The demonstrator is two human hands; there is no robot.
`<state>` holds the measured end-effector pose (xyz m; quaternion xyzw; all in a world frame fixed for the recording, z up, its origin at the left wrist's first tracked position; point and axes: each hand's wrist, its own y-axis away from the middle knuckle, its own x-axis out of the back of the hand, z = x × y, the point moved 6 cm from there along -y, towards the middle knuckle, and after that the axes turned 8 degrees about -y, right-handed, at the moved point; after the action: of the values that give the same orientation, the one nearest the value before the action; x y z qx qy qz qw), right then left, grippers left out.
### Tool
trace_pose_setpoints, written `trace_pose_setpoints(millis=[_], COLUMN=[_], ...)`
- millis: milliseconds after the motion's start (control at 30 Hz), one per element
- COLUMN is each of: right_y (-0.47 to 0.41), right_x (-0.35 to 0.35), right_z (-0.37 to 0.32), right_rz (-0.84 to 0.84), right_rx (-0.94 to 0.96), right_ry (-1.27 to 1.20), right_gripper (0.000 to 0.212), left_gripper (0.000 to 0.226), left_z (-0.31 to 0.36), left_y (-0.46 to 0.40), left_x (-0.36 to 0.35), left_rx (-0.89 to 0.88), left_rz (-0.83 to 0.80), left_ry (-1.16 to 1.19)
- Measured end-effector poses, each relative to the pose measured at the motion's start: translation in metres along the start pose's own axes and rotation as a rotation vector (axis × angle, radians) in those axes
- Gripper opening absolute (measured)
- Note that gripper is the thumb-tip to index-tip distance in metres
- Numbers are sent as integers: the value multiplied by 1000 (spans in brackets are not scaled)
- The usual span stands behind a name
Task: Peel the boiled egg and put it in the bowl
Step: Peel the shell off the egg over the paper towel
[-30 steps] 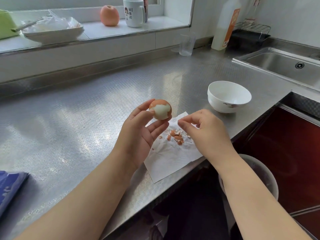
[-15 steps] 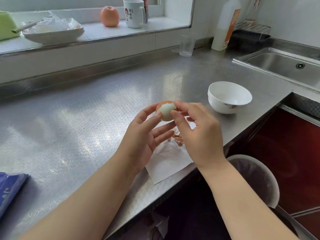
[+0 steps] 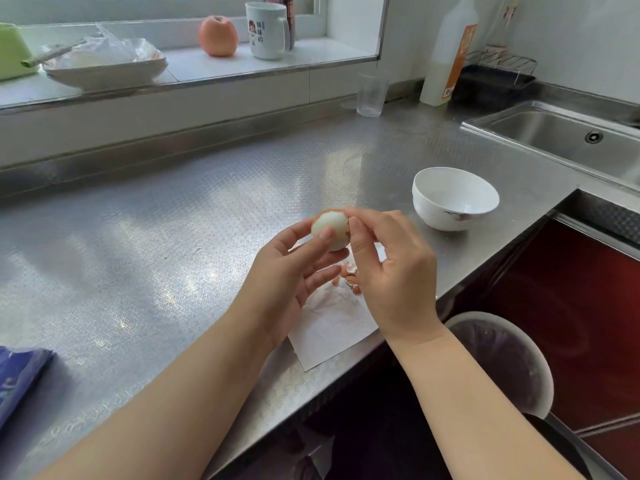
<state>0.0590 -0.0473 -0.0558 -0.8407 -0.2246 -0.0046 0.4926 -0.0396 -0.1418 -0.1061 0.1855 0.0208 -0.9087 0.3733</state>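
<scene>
A boiled egg [image 3: 331, 226], mostly bare white with brown shell left along its far and right side, is held above the counter in my left hand [image 3: 287, 282], thumb on its front. My right hand [image 3: 388, 271] pinches the shell at the egg's right edge with thumb and forefinger. Brown shell bits [image 3: 349, 277] lie on a white paper napkin [image 3: 329, 327] under my hands. The white bowl [image 3: 454, 198] stands empty on the steel counter to the right of the egg.
A sink [image 3: 568, 140] is at the far right, with a clear glass [image 3: 371, 95] and a white bottle [image 3: 448, 53] behind. A lined bin [image 3: 502, 358] stands below the counter edge. The sill holds an apple [image 3: 218, 36], a mug [image 3: 266, 31] and a dish [image 3: 104, 69]. A blue cloth [image 3: 17, 379] lies at left.
My right hand rose from the napkin to the egg and now pinches its shell. More white shows on the egg, which my left hand has turned slightly.
</scene>
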Motion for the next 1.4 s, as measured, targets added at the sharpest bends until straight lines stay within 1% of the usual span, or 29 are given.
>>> trace_pose_setpoints(millis=[100, 233, 300, 433, 533, 567, 600, 667, 733, 833, 1067, 1167, 1267, 1333, 1400], right_y=[-2, -3, -3, 0, 0, -1, -3, -4, -6, -8, -6, -6, -6, -6, -7], right_x=[0, 1, 4, 8, 6, 7, 6, 5, 4, 4, 4, 5, 6, 7, 7], right_z=[7, 25, 31, 34, 29, 27, 25, 22, 20, 22, 24, 23, 23, 22, 19], right_rz=[-9, -10, -39, -171, -283, -288, -279, -269, -272, -273, -287, -293, -282, -262, -248], right_rx=[-108, -417, -486, -515, -524, -539, -562, -608, -613, -626, -638, -642, -648, -632, -585], right_ry=[-39, -273, -295, -208, -170, -196, -242, -319, -322, -327, -295, -279, -268, -248, -173], right_gripper=[14, 12, 9, 12, 36, 38, 32, 13, 14, 5, 1, 5, 7, 9, 9], left_gripper=[61, 58, 57, 55, 54, 54, 54, 54, 52, 50, 47, 49, 49, 48, 47], left_z=[0, 0, 1, 1, 1, 1, 2, 3, 4, 5, 8, 11, 12, 12, 12], left_y=[0, 0, 0, 0, 0, 0, 0, 1, 1, 1, 1, 3, 3, 3, 3], left_x=[-1, -1, -1, 0, 0, 0, 0, 0, 0, 2, 4, 5, 5, 5, 4], left_rx=[16, 30, 31, 26, 1, -12, -27, -62, -91, -129, -191, -219, -233, -243, -259], left_rz=[-26, -38, -41, -38, -24, -17, -13, -14, -10, 13, 49, 62, 63, 61, 69], left_ry=[1, 34, 56, 69, 42, 33, 26, 10, -19, -92, -219, -276, -285, -298, -325])
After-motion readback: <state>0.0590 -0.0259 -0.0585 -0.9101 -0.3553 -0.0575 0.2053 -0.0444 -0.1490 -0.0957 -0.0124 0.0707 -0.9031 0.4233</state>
